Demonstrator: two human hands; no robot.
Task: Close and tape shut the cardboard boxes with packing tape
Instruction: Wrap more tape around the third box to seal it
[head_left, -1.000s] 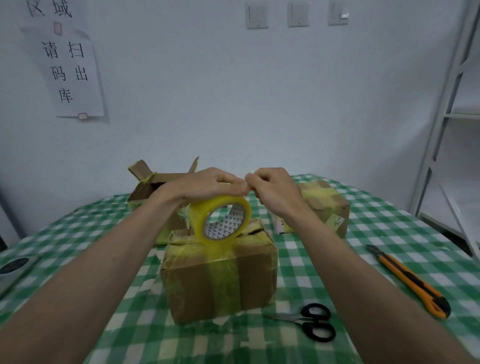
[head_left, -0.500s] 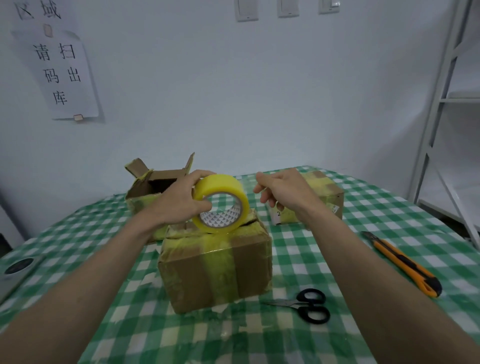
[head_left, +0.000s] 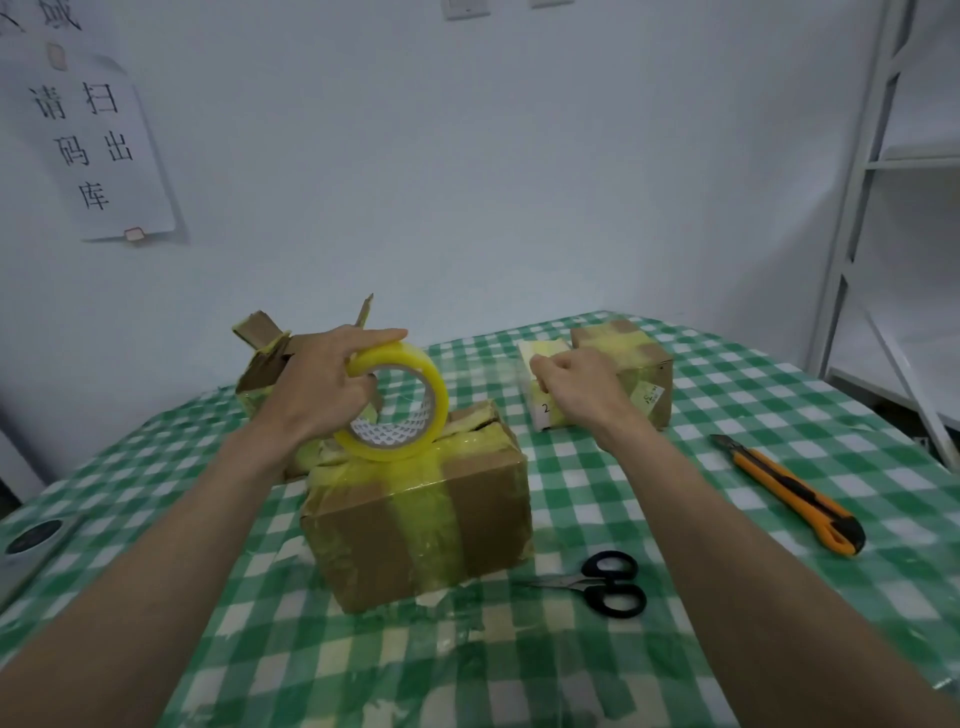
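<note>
While the left hand (head_left: 322, 384) grips the roll of yellow packing tape (head_left: 397, 402) upright, fingers curled over its top edge and thumb seemingly inside the core, the roll stands on the top of the nearest cardboard box (head_left: 415, 514), presumably so that the box bears its weight and the tape can unwind straight along the seam; the right hand (head_left: 576, 387) sits at three o'clock from the roll, well apart from it, fingers curled in a pinch as though drawing out the free end, though the strip itself is too clear and faint to confirm, so what it holds is a judgement; that box lies at the middle of the counter (head_left: 727, 467), its flaps folded down but bulging at the far edge, and a yellow band already runs down its front face, so the likely aim is a further strip across the top; at ten o'clock from it, partly behind the left hand, an open box (head_left: 260, 364) stands with flaps raised, not yet closed; at two o'clock a taped box (head_left: 628, 358) sits with a small pale carton (head_left: 540, 384) just beside it; scissors (head_left: 608, 584) lie near the front box at four o'clock and an orange utility knife (head_left: 795, 499) at three o'clock, both within the right hand's reach, sensibly placed for cutting the strip.
</note>
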